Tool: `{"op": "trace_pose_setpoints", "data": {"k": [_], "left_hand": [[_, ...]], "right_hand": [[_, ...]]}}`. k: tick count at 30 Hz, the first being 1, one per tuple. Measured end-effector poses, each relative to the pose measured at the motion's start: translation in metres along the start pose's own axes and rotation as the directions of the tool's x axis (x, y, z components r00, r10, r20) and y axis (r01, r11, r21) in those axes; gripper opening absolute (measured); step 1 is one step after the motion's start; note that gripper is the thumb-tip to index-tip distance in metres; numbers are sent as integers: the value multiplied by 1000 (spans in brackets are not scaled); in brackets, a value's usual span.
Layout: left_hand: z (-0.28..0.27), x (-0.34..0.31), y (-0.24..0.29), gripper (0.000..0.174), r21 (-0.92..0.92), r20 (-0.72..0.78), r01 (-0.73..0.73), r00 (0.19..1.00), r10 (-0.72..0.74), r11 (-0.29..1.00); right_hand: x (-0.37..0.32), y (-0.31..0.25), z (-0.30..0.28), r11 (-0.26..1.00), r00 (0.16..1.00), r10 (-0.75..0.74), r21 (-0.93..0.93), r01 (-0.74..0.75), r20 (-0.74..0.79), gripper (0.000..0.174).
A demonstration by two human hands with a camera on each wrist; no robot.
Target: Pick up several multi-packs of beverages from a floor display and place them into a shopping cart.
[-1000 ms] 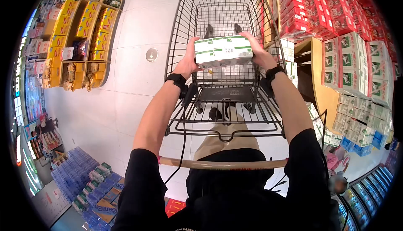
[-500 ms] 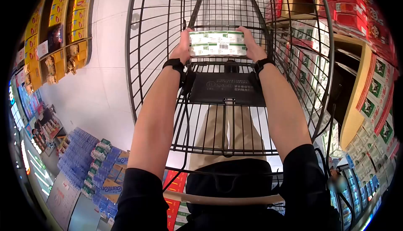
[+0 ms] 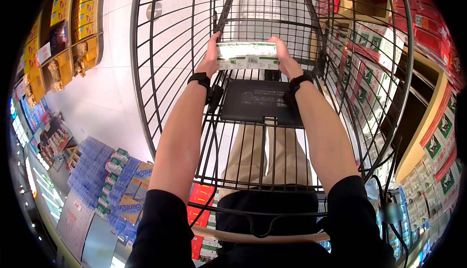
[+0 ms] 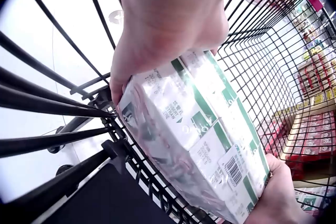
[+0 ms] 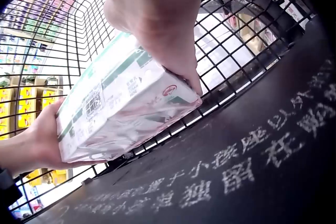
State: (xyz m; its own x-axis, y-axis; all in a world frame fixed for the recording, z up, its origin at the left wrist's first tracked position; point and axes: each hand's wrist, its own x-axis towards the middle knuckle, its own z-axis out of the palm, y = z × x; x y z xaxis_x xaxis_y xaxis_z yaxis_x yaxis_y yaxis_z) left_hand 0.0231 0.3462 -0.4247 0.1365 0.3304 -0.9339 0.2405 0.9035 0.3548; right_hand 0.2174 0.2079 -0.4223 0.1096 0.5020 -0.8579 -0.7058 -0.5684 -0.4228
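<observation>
A plastic-wrapped pack of white and green cartons point(image 3: 247, 56) is held level between both hands, inside the wire shopping cart point(image 3: 194, 39). The left hand point(image 3: 209, 56) grips its left end and the right hand point(image 3: 286, 57) its right end. In the left wrist view the pack point(image 4: 194, 129) shows a barcode, with the left hand point(image 4: 168, 24) over its near end and the right hand point(image 4: 278, 192) at the far end. In the right wrist view the pack point(image 5: 121, 98) lies close to the wire wall, between the left hand point(image 5: 39, 140) and right hand point(image 5: 163, 19).
A black seat panel point(image 3: 260, 100) with white lettering is just below the pack. The cart handle point(image 3: 262, 239) crosses near the body. Stacked white and green cartons point(image 3: 369, 73) stand on the right, a yellow-boxed shelf point(image 3: 87, 15) on the left, bottled water packs point(image 3: 92, 168) lower left.
The hands and pack have come from above the cart into its basket, close to the seat panel. The cart now fills more of the head view, and the shelf has shifted left.
</observation>
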Motion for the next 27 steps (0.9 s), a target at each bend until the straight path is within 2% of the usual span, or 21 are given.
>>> {"op": "trace_pose_setpoints", "data": {"k": [1, 4, 6, 8, 12, 13, 16, 17, 18, 19, 20, 21, 22, 24, 26, 27], "left_hand": [[6, -9, 3, 68, 11, 10, -14, 1000, 13, 1000], [14, -20, 7, 68, 60, -39, 0, 999, 3, 998], [11, -13, 7, 69, 87, 8, 15, 1000, -16, 996], [12, -13, 7, 69, 121, -12, 38, 999, -37, 992], [17, -22, 10, 71, 167, -9, 76, 997, -76, 983], [14, -16, 9, 67, 171, -20, 86, 996, -84, 982], [0, 2, -6, 65, 206, -36, -26, 999, 34, 978], [-2, 4, -9, 60, 207, -75, -44, 995, 61, 977], [1, -1, -7, 52, 224, -39, -16, 999, 25, 975], [-5, 8, -12, 51, 262, -47, -24, 998, 38, 965], [-10, 18, -17, 51, 300, -52, -33, 997, 51, 953], [3, -10, -5, 53, 328, -77, 33, 997, -8, 944], [-1, -7, -5, 56, 349, -107, 128, 990, -96, 928], [12, -35, 4, 61, 362, -188, 107, 981, -40, 926], [15, -31, 2, 59, 276, -200, 91, 979, -35, 957], [14, -24, -3, 57, 234, -207, 87, 978, -38, 968]], "right_hand": [[2, 1, -1, 996, 997, -79, -48, 79, -10, 31], [-4, -2, 2, 998, 996, -65, -31, 63, -56, 31], [-9, -4, 1, 997, 998, -25, -80, 21, -60, 41], [-11, -2, 0, 994, 998, -2, -109, -5, -65, 56], [-10, 9, -2, 989, 995, -44, -147, 31, -87, 73], [-9, 11, -4, 979, 994, -69, -195, 52, -82, 74], [-13, 0, -10, 939, 1000, -21, -342, 21, 3, 78], [-16, -3, -6, 939, 997, 40, -340, -59, -62, 80], [-21, -9, -1, 933, 987, 100, -333, -137, -125, 81], [-21, -13, 2, 924, 971, 151, -323, -206, -187, 83], [-21, -12, 6, 918, 958, 196, -303, -255, -211, 77], [-16, -2, 5, 910, 942, 241, -282, -304, -235, 73], [-20, -5, 8, 907, 938, 278, -267, -327, -207, 71], [-23, -8, 12, 916, 937, 305, -217, -337, -168, 70], [-20, -2, 12, 939, 945, 292, -143, -313, -150, 68], [-21, -2, 9, 937, 950, 298, -164, -309, -92, 64]]}}
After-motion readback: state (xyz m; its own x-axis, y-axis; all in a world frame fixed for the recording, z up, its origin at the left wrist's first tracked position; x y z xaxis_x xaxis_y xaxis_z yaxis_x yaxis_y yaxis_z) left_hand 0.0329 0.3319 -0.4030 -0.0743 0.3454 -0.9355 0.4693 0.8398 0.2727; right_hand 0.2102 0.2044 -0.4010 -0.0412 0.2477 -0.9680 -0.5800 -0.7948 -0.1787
